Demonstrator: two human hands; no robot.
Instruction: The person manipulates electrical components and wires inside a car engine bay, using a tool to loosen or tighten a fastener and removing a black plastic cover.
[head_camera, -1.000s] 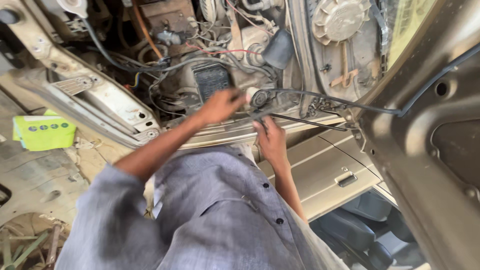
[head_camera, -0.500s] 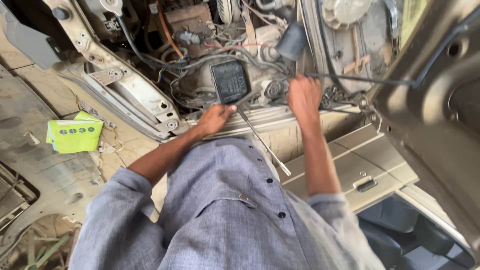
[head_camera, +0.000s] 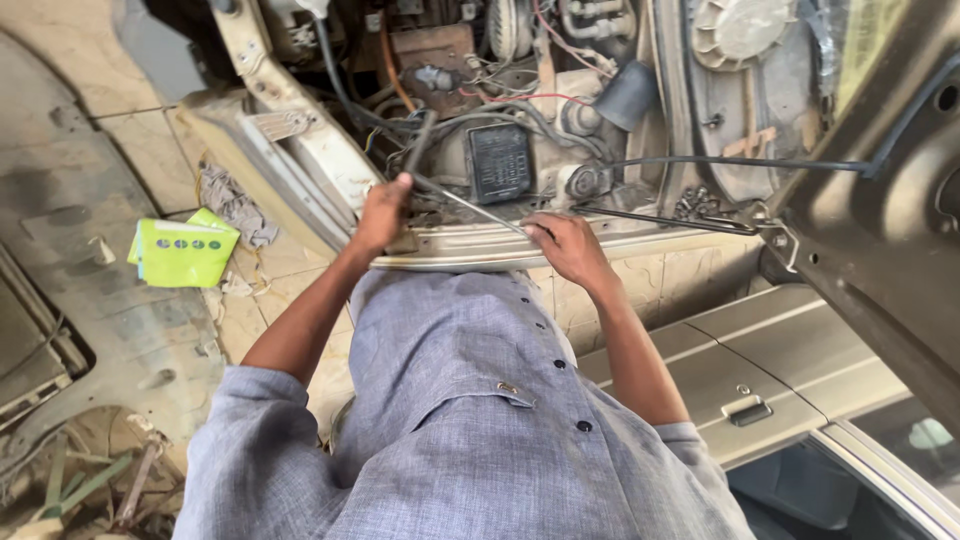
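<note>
My left hand has shifted left along the car's front rail, fingers closed round a thin metal rod running toward four o'clock. My right hand has dropped onto the rail, fingers loosely curled over the rod's tip.

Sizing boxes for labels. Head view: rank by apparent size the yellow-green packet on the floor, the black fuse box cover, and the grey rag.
1. yellow-green packet, largest
2. black fuse box cover
3. grey rag

The cover and rag look close in size; the rag is crumpled, so their order is unsure.
</note>
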